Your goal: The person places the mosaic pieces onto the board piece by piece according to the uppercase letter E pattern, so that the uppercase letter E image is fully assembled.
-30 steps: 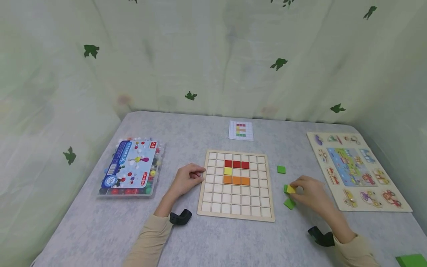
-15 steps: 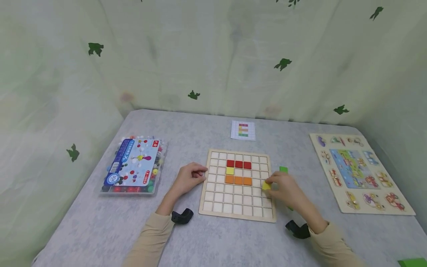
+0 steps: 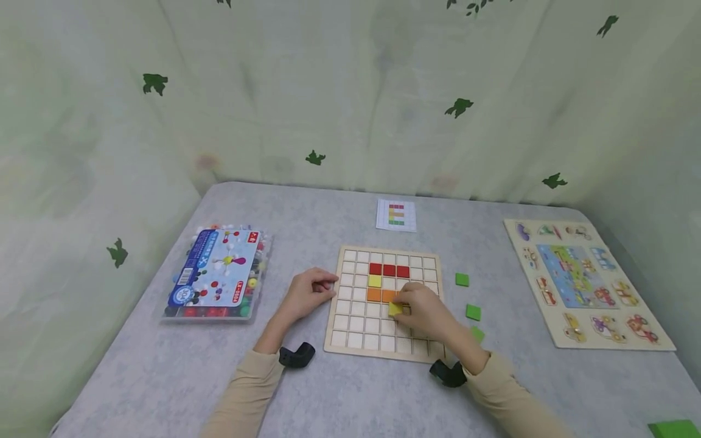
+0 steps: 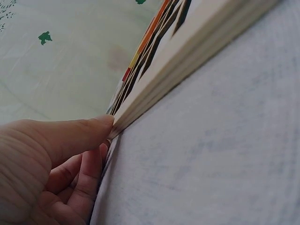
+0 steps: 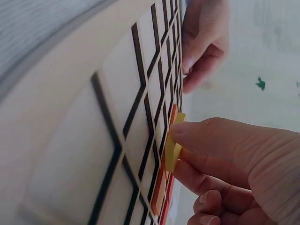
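Observation:
A square wooden grid board (image 3: 358, 340) lies mid-table, holding a row of red tiles (image 3: 389, 269), one yellow tile (image 3: 375, 280) and a row of orange tiles (image 3: 374, 294). My right hand (image 3: 427, 310) pinches a second yellow tile (image 5: 174, 145) between thumb and fingers, over the cells just below the orange row. That hand covers part of the orange row's right end. At the board's left side, my left hand (image 3: 308, 295) holds its edge, thumb (image 4: 89, 133) against the rim and fingers curled beneath.
Several green tiles (image 3: 462, 279) lie right of the board. A pattern card (image 3: 396, 215) sits behind it. On the left is a clear box of coloured beads (image 3: 216, 277); on the right, a picture puzzle board (image 3: 586, 283). A green object (image 3: 673, 428) shows at the lower right corner.
My right hand has picked up the yellow tile from beside the green tiles and carried it left over the board. The left hand has stayed at the board's edge.

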### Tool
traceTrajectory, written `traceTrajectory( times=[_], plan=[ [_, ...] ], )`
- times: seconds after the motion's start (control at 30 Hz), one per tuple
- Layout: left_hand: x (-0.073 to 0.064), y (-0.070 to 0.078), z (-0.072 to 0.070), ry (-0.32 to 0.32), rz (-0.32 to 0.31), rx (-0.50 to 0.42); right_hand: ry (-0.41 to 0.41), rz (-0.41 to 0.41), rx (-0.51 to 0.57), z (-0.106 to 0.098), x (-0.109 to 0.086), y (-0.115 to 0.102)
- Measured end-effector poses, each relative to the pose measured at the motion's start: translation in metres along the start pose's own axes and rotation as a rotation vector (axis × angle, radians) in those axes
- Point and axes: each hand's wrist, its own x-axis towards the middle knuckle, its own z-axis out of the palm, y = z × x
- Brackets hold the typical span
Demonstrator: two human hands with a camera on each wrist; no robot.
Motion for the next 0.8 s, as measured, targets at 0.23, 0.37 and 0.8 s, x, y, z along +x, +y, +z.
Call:
traceTrajectory(
  times=[0.23, 0.37, 0.8],
  plan=[
    [-0.001, 0.000, 0.001, 0.011, 0.010, -0.011, -0.021, -0.011, 0.022, 0.008, 0.008, -0.015],
    [-0.001, 0.002, 0.001, 0.003, 0.008, -0.019, -0.005, -0.022, 0.039, 0.011, 0.009, -0.018],
    [0.000, 0.000, -0.001, 0.001, 0.021, -0.023, 0.005, -0.047, 0.002, 0.019, 0.015, -0.024]
  ],
)
